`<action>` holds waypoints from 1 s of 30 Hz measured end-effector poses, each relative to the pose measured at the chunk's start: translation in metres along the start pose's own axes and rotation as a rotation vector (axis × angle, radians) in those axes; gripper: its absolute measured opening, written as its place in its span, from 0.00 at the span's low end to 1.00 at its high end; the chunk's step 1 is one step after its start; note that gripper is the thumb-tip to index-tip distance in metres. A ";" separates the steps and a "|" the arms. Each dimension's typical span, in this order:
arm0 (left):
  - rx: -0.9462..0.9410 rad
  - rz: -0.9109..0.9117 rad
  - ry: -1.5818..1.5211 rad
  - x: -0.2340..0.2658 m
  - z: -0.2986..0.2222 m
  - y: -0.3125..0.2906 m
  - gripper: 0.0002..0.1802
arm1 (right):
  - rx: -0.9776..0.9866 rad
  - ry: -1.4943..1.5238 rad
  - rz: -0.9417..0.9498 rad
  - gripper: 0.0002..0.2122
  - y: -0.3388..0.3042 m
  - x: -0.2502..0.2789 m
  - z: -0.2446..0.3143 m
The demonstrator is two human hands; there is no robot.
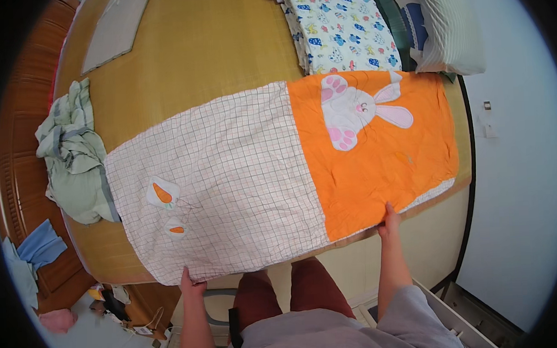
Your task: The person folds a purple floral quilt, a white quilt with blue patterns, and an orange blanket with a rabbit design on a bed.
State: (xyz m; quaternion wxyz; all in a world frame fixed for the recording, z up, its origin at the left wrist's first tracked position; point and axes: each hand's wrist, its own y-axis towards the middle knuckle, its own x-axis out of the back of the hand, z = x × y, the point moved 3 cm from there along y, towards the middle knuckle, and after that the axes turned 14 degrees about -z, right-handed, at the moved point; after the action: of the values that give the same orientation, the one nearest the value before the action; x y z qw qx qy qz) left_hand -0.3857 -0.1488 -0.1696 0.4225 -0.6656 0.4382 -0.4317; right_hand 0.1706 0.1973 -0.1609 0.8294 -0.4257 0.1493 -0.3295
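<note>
A child's quilt cover (228,164) lies spread flat across the near part of the bed. Its left part is white with a thin check and two carrot patches; its right part is orange, with a white and pink rabbit. My left hand (193,285) pinches the near edge close to the left corner, thumb on top and fingers hidden beneath. Farther right, my right hand (389,222) grips the near edge of the orange part, also with its thumb above. Some wrinkles run over the cloth, and a strip of checked underside shows at the near right edge.
On the mat-covered bed (192,47), a crumpled green cloth (75,155) sits at the left edge. Folded patterned bedding (344,34) and a striped pillow (449,29) lie at the far right. A grey-white board-like piece (117,28) lies far left. Wooden wardrobe doors (25,141) stand beyond.
</note>
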 end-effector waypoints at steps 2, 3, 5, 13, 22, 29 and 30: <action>0.021 0.023 0.028 0.000 -0.002 -0.002 0.24 | 0.330 -0.021 -0.203 0.18 -0.010 0.005 0.010; 0.020 0.041 0.010 0.000 -0.003 -0.001 0.24 | 0.325 -0.019 -0.197 0.18 -0.012 0.009 0.010; 0.013 0.060 -0.025 0.003 -0.005 0.001 0.24 | 0.426 -0.122 -0.268 0.16 -0.007 0.023 0.014; -0.295 0.059 -0.338 0.036 -0.025 -0.031 0.28 | 0.384 -0.112 -0.355 0.18 0.012 0.044 0.039; -0.559 0.138 -0.289 -0.046 -0.120 -0.097 0.24 | 0.254 0.244 0.193 0.18 -0.027 -0.089 0.132; -0.531 0.312 -0.355 -0.178 -0.192 -0.080 0.05 | 0.402 0.060 0.149 0.10 0.013 -0.232 0.175; -0.535 0.311 -0.360 -0.192 -0.197 -0.080 0.05 | 0.392 0.039 0.145 0.09 0.012 -0.253 0.176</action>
State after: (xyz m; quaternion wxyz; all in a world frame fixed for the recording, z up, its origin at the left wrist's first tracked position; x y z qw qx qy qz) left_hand -0.6007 0.0174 -0.0804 0.3644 -0.7434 0.5505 -0.1077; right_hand 0.0820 0.4793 -0.0748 0.9149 -0.2378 0.1286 -0.2997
